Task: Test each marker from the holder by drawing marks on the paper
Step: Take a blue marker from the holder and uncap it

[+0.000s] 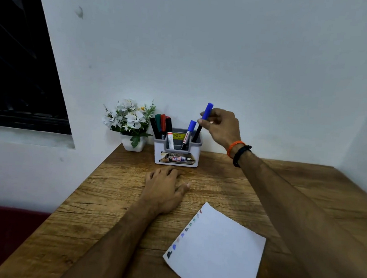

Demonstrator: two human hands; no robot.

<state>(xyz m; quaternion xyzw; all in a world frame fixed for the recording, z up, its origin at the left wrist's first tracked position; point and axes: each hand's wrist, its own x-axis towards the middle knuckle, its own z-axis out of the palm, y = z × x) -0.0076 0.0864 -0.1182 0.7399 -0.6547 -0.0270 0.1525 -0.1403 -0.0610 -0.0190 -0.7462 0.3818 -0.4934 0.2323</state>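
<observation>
A white and grey marker holder (pixel 177 153) stands at the back of the wooden desk (pixel 112 199) against the wall. Several markers lean in its left compartment (pixel 162 126), and a second blue-capped marker (pixel 188 135) stands in its middle. My right hand (pixel 222 127) pinches a blue-capped marker with a black barrel (pixel 203 120) near its cap; the marker's lower end is still inside the holder's right compartment. My left hand (pixel 165 188) rests flat on the desk in front of the holder. A white sheet of paper (pixel 217 251) lies near me, with several coloured marks along its left edge.
A small white pot of artificial white flowers (pixel 131 121) sits left of the holder. The white wall rises directly behind. A dark window (pixel 15 59) is at the far left. The desk's left edge drops off beside my left forearm.
</observation>
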